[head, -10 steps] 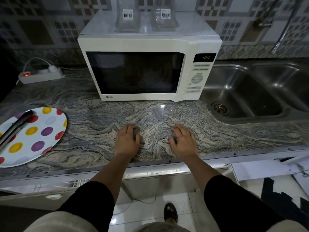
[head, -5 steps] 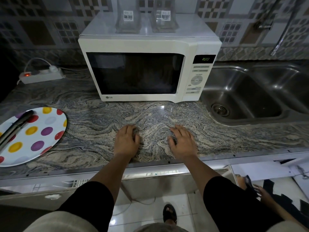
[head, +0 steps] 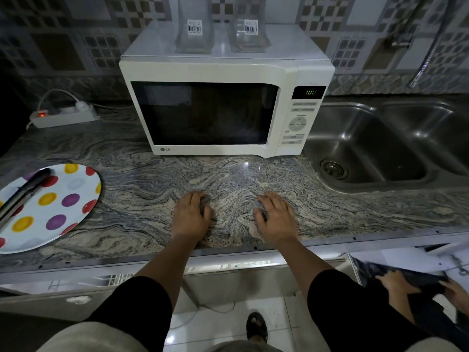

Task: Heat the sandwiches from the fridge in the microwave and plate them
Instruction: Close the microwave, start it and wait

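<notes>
The left hand (head: 190, 216) is resting palm down on the tabletop (head: 142, 194), fingers relaxed and loosely bent, holding nothing. The right hand (head: 276, 217) is lying flat just beside it, fingers spread a little, also holding nothing. Beyond both hands the microwave (head: 223, 107) is sitting with its door closed and its green display lit; the window is dark, so the sandwiches cannot be seen. Two clear containers (head: 195, 24) are standing on top of it. To the left a spotted plate (head: 48, 207) is lying near the tabletop's edge with tongs (head: 22, 194) resting across it. A power strip (head: 63, 115) is glowing red behind. The sink (head: 375, 148) is sitting to the right.
</notes>
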`<state>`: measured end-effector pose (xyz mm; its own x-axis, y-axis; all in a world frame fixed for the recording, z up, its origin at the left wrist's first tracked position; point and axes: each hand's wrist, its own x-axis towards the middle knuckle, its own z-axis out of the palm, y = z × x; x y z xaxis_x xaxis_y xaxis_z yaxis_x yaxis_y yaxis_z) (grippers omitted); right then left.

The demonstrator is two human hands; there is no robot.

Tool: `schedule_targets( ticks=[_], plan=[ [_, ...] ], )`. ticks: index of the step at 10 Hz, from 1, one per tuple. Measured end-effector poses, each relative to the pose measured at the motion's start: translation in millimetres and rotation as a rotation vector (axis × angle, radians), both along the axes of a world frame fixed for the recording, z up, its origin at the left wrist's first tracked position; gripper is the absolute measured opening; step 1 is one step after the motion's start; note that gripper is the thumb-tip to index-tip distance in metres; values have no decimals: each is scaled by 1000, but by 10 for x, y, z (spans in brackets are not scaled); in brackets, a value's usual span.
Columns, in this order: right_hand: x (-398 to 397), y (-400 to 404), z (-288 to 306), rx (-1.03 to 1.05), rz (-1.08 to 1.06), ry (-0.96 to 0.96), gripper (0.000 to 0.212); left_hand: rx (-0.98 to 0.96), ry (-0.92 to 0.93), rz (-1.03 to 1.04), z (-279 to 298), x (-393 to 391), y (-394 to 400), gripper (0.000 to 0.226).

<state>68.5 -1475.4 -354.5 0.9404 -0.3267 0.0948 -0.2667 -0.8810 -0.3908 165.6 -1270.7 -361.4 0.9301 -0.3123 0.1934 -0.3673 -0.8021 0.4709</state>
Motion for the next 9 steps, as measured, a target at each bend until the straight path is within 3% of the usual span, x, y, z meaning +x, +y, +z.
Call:
schedule_targets(
  ticks=[5,7,9],
  plan=[
    [-4,1,-1,9,-11,9,71,5,21,24,20,-9,-16,36],
    [-3,2,-4,-1,-7,4,55,3,21,25,33,-15,-17,36],
    [1,-8,-30,-11,-7,13,68,-4,7,10,24,-5,-8,35]
  ],
)
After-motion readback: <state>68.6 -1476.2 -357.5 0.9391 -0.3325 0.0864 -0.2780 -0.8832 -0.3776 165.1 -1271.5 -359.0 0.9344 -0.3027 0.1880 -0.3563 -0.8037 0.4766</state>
